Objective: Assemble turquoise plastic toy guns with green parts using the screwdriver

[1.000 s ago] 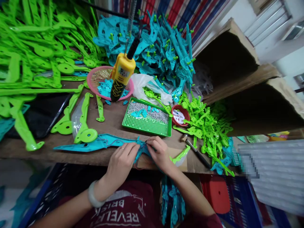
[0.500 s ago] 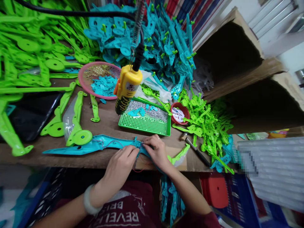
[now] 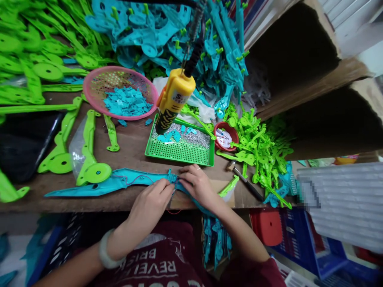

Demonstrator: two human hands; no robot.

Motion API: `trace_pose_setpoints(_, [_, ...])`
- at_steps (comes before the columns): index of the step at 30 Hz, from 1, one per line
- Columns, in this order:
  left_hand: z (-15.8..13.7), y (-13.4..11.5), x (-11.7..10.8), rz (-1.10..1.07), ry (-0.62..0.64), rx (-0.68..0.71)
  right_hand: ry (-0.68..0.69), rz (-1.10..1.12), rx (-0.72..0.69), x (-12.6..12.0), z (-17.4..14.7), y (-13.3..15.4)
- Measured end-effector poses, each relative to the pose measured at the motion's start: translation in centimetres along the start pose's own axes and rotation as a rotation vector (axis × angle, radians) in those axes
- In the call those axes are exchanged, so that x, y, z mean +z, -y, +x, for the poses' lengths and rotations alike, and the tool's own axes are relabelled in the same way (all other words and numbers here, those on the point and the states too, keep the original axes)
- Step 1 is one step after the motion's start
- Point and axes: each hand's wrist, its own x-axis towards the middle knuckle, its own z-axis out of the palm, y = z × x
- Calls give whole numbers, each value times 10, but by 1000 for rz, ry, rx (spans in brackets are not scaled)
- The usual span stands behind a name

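A long blue plastic shell half [image 3: 112, 186] lies along the table's front edge, with a thin dark-red wire running inside it. My left hand [image 3: 151, 201] is closed, its thumb and fingertips pinched together at the shell's middle, beside a small upright cross-shaped piece. From the other side my right hand [image 3: 197, 185], with a ring on one finger, bends over the same spot, fingers pinched. Whatever is between the right fingertips is too small and covered to make out. Below the hands a loop of red wire [image 3: 174, 213] hangs past the table edge.
A yellow electric screwdriver [image 3: 176, 97] hangs over a green tray [image 3: 179, 158] of screws and blue pieces. Around it stand a pink basket [image 3: 89, 104], a red bowl [image 3: 216, 144] and a hammer [image 3: 248, 185]. Piles of green parts [image 3: 257, 151] and blue parts [image 3: 167, 40] lie beyond.
The viewpoint has shifted slightly, so the basket and tray look nearer. Both hands stay at the same spot on the shell, the right fingers drawn a little closer over it.
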Motion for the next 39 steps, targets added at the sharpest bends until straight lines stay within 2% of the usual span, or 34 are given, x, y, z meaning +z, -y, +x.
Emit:
trace_pose_setpoints(4, [2, 5, -4, -65, 73, 13, -78, -128, 7, 3, -25, 13])
trace_pose_setpoints(8, [7, 10, -9, -93, 130, 58, -149, -374, 3, 24, -50, 27])
trace_pose_setpoints(10, [12, 13, -14, -97, 182, 87, -191, -414, -2, 32, -61, 31])
trace_pose_setpoints(14, [27, 19, -27, -134, 320, 135, -142, -428, -37, 37, -82, 28])
trace_pose_setpoints(17, [34, 22, -33, -186, 359, 179, -126, -446, -78, 37, -91, 25])
trace_pose_setpoints(20, [35, 23, -33, -198, 352, 230, -152, -387, -60, 41, -89, 30])
trace_pose_setpoints(24, [29, 23, -26, -68, 321, 339, -203, -389, -36, 56, -78, 39])
trace_pose_setpoints(28, [21, 26, -20, 2, 272, 386, -302, -391, -28, 61, -78, 33])
trace_pose_setpoints(32, [21, 27, -17, 10, 203, 319, -367, -344, 111, 49, -89, 20])
trace_pose_setpoints(35, [24, 24, -17, 88, 211, 346, -281, -429, 59, 34, -99, 19])
trace_pose_setpoints(39, [23, 19, -15, 197, 254, 417, -233, -444, 32, 21, -103, 37])
